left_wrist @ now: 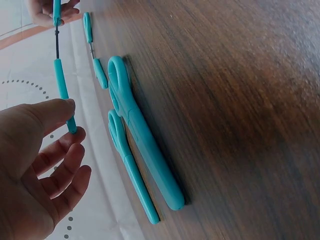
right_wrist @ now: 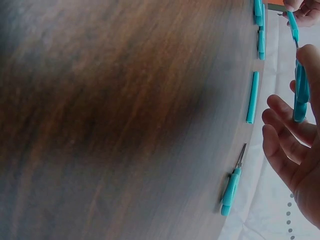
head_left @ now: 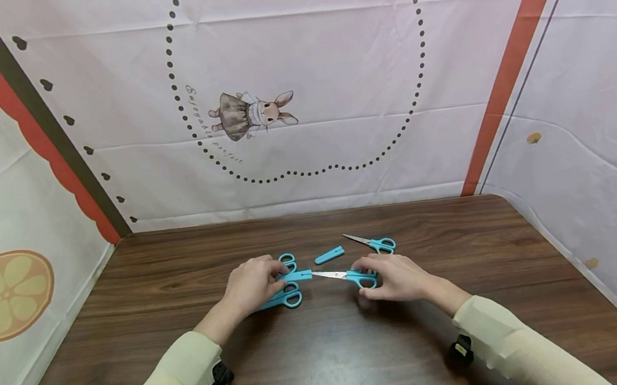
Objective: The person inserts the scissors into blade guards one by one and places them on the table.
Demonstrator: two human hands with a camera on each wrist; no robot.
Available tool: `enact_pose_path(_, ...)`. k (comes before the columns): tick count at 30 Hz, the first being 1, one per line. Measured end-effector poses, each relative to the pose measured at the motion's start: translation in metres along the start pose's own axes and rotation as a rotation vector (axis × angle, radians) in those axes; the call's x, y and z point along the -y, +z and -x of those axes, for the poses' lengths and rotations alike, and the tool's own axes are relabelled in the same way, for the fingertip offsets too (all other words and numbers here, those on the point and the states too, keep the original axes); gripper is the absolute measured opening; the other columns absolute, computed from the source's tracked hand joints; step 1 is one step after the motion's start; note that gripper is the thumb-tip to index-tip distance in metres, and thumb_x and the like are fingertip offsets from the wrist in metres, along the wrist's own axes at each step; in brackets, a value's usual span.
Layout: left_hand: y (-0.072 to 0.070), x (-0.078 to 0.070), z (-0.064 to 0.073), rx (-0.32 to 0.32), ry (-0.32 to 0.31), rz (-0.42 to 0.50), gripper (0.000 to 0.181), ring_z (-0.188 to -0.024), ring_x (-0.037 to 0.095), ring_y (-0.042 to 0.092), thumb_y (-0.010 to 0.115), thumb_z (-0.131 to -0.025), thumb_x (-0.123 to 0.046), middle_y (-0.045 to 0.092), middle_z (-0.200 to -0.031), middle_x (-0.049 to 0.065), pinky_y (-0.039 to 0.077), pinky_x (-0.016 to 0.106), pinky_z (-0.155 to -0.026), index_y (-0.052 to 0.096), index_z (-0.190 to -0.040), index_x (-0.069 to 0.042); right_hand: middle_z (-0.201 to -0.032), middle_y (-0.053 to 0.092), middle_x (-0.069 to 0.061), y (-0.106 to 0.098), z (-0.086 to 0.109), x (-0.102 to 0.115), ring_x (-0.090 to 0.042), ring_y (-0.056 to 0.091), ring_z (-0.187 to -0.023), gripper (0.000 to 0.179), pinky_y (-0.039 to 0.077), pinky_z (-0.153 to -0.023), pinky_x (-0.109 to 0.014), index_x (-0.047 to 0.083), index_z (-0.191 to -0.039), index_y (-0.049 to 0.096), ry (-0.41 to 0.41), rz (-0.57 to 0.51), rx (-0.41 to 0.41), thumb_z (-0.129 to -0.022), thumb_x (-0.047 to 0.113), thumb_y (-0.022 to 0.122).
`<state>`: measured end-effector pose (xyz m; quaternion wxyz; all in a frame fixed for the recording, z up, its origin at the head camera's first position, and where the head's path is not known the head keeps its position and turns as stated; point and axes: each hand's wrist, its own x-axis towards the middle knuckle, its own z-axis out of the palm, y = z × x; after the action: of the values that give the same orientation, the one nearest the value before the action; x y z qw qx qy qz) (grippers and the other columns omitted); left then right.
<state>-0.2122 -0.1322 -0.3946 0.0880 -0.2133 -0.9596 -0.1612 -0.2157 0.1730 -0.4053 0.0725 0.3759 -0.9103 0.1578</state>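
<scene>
My left hand [head_left: 253, 282] pinches a turquoise blade cover [left_wrist: 61, 80] between thumb and index finger, its other fingers loosely bent. The cover is raised off the table. With my right hand [head_left: 395, 276] I grip a pair of scissors [right_wrist: 301, 95] by the turquoise handles. Their closed silver blades point left, tips right at the cover's mouth. Under and beside my left hand lie two scissors with covers on, a nearer pair [left_wrist: 147, 145] and a farther pair [left_wrist: 132, 175]; the left hand partly hides them in the head view.
Beyond the hands, a loose turquoise cover [head_left: 329, 255] lies on the brown wooden table [head_left: 327, 355]. Right of it are bare-bladed scissors [head_left: 381, 244], tips toward the left. A printed white cloth [head_left: 331, 88] hangs behind the table and along both sides.
</scene>
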Motion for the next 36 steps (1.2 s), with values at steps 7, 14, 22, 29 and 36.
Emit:
enact_pose_path(7, -0.001, -0.003, 0.000, 0.023, 0.014, 0.018, 0.018, -0.066, 0.003, 0.055, 0.068, -0.075, -0.027, 0.059, -0.083, -0.007, 0.039, 0.021, -0.047, 0.067, -0.092, -0.021, -0.083, 0.048, 0.019, 0.001, -0.001, 0.001, 0.001, 0.043, -0.062, 0.033, 0.034, -0.052, -0.017, 0.033, -0.107, 0.052, -0.010, 0.005, 0.003, -0.076, 0.044, 0.060)
enact_pose_path(14, -0.002, -0.004, 0.000, 0.020, 0.018, -0.001, 0.019, -0.064, 0.001, 0.054, 0.068, -0.074, -0.027, 0.060, -0.082, -0.008, 0.038, 0.020, -0.046, 0.067, -0.092, -0.021, -0.081, 0.047, 0.019, 0.000, -0.003, 0.003, 0.001, 0.041, -0.059, 0.036, 0.034, -0.050, -0.018, 0.032, -0.109, 0.052, -0.027, -0.002, 0.013, -0.076, 0.043, 0.061)
enact_pose_path(22, 0.000, -0.004, 0.000, 0.015, 0.030, 0.004, 0.019, -0.064, 0.001, 0.054, 0.068, -0.074, -0.027, 0.060, -0.081, -0.007, 0.039, 0.021, -0.048, 0.067, -0.092, -0.020, -0.085, 0.049, 0.018, 0.002, -0.005, 0.003, -0.001, 0.046, -0.060, 0.038, 0.034, -0.050, -0.017, 0.032, -0.111, 0.050, -0.042, -0.010, 0.003, -0.077, 0.045, 0.059)
enact_pose_path(29, 0.001, -0.007, 0.000, 0.012, 0.037, 0.012, 0.017, -0.065, 0.001, 0.055, 0.069, -0.073, -0.027, 0.058, -0.078, -0.010, 0.038, 0.020, -0.047, 0.068, -0.089, -0.022, -0.092, 0.054, 0.017, 0.002, -0.009, 0.007, 0.003, 0.049, -0.065, 0.046, 0.039, -0.054, -0.018, 0.025, -0.116, 0.049, -0.017, -0.018, 0.016, -0.075, 0.042, 0.061)
enact_pose_path(36, 0.000, -0.011, 0.000, 0.003, 0.053, -0.001, 0.016, -0.063, -0.001, 0.054, 0.069, -0.073, -0.029, 0.058, -0.076, -0.011, 0.037, 0.018, -0.046, 0.067, -0.088, -0.024, -0.083, 0.050, 0.018, 0.001, -0.010, 0.011, 0.001, 0.039, -0.051, 0.052, 0.032, -0.045, -0.018, 0.022, -0.119, 0.048, 0.035, -0.003, 0.042, -0.074, 0.047, 0.061)
